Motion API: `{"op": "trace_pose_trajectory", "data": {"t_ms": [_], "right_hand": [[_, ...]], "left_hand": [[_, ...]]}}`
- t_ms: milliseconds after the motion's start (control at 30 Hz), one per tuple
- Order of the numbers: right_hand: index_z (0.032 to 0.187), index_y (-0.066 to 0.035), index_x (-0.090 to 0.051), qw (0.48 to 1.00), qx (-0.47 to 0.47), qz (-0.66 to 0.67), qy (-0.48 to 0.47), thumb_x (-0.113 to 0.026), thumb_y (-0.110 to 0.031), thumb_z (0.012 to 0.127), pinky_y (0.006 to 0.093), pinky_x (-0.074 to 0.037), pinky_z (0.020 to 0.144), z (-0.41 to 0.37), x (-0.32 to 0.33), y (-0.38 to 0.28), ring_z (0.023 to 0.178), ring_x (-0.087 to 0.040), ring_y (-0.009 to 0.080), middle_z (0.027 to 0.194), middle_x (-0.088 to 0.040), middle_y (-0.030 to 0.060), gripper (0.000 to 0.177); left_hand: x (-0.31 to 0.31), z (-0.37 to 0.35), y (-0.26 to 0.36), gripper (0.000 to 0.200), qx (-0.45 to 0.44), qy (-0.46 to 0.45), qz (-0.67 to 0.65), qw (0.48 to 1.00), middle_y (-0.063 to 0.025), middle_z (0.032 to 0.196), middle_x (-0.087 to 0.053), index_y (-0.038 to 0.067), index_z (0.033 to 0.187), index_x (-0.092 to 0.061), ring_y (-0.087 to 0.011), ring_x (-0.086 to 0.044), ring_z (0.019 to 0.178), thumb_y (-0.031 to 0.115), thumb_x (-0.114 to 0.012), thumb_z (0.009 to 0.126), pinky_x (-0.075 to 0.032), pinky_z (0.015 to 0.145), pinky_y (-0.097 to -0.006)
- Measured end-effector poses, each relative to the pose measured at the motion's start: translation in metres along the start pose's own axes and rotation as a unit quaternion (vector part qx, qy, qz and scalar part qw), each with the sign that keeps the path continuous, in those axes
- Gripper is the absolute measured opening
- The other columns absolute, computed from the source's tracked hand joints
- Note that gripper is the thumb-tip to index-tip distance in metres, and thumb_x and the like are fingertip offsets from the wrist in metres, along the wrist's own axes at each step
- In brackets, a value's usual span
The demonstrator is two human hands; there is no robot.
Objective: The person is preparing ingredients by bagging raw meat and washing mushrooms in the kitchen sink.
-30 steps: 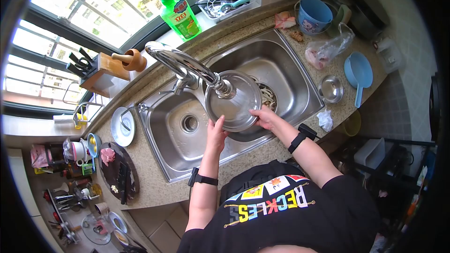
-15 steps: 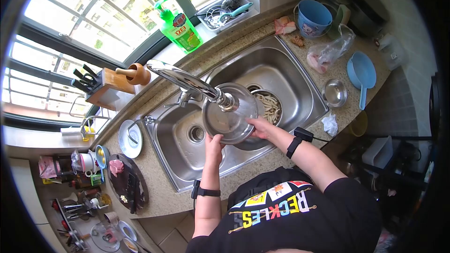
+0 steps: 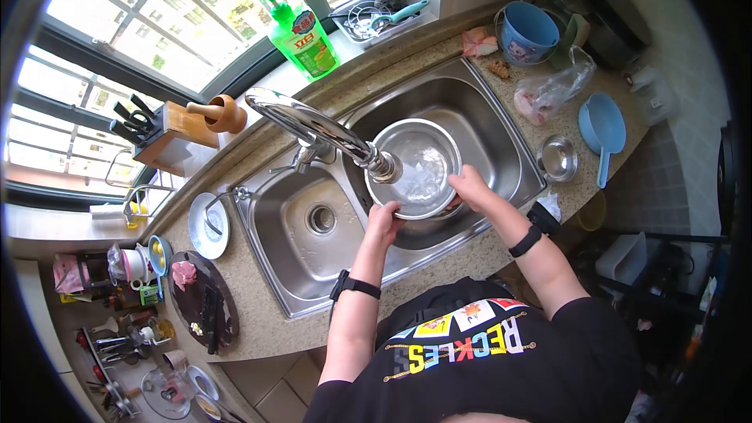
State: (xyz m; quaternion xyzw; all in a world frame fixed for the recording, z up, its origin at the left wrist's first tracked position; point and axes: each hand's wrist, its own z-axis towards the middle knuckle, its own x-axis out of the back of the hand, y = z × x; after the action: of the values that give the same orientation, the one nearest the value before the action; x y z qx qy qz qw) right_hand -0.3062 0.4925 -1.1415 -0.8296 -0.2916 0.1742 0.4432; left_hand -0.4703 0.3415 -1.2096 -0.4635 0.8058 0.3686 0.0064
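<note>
A round metal bowl (image 3: 423, 158) with water in it is held over the right basin (image 3: 497, 149) of the steel sink. My left hand (image 3: 384, 222) grips its near left rim, thumb on top. On the near right rim, my right hand (image 3: 471, 188) has hold of the same bowl. The faucet (image 3: 313, 129) arches over it, its spout head (image 3: 382, 167) above the water. Whatever lies in the basin beneath the bowl is mostly hidden.
Left of the sink are a white plate (image 3: 209, 227) and a dark round board (image 3: 192, 286) with meat and a cleaver. At right stand a small metal bowl (image 3: 558, 158), a blue ladle (image 3: 601, 124), a plastic bag (image 3: 560, 88) and a blue bucket (image 3: 526, 31).
Both hands and the bowl have shifted right, from between the two basins to over the right one. The white strips seen in the right basin are now covered.
</note>
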Motion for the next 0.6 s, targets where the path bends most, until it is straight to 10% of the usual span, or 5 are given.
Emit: {"op": "trace_pose_trajectory", "data": {"t_ms": [133, 300, 467, 600], "right_hand": [[0.096, 0.012, -0.054, 0.996, -0.054, 0.069, 0.005, -0.046, -0.005, 0.078, 0.0361, -0.056, 0.054, -0.011, 0.003, 0.021, 0.067, -0.065, 0.0242, 0.080, -0.062, 0.0176, 0.027], [0.094, 0.010, -0.057, 0.998, -0.033, 0.053, 0.018, -0.045, -0.006, 0.079, 0.0326, -0.055, 0.050, -0.011, -0.007, 0.028, 0.063, -0.064, 0.0218, 0.078, -0.063, 0.0143, 0.025], [0.095, 0.009, -0.056, 0.999, -0.028, 0.028, -0.016, -0.045, -0.006, 0.079, 0.0318, -0.055, 0.051, -0.014, -0.015, 0.015, 0.063, -0.064, 0.0220, 0.079, -0.063, 0.0139, 0.025], [0.096, 0.010, -0.055, 0.996, -0.071, 0.052, -0.025, -0.043, -0.005, 0.079, 0.0341, -0.057, 0.056, -0.012, -0.021, 0.013, 0.067, -0.064, 0.0223, 0.082, -0.063, 0.0143, 0.025]], "left_hand": [[0.007, -0.041, 0.042, 0.028, -0.007, -0.098, 0.066, 0.993, -0.0095, 0.102, -0.061, 0.004, 0.112, -0.050, -0.0187, -0.062, 0.086, 0.008, -0.056, 0.085, -0.052, 0.072, -0.0324], [0.061, -0.030, 0.095, 0.057, -0.155, 0.068, -0.027, 0.985, -0.0180, 0.111, -0.054, 0.004, 0.134, -0.028, -0.0294, -0.059, 0.096, 0.008, -0.055, 0.085, -0.051, 0.081, -0.0376], [0.089, -0.016, 0.149, 0.057, -0.291, 0.140, -0.096, 0.942, -0.0073, 0.132, -0.038, 0.008, 0.134, -0.027, -0.0243, -0.021, 0.132, 0.018, -0.055, 0.085, -0.009, 0.107, -0.0465], [0.099, 0.009, 0.170, 0.052, -0.306, 0.059, -0.127, 0.942, -0.0053, 0.135, -0.034, 0.013, 0.132, -0.031, -0.0198, -0.018, 0.132, 0.023, -0.052, 0.085, -0.001, 0.104, -0.0443]]}}
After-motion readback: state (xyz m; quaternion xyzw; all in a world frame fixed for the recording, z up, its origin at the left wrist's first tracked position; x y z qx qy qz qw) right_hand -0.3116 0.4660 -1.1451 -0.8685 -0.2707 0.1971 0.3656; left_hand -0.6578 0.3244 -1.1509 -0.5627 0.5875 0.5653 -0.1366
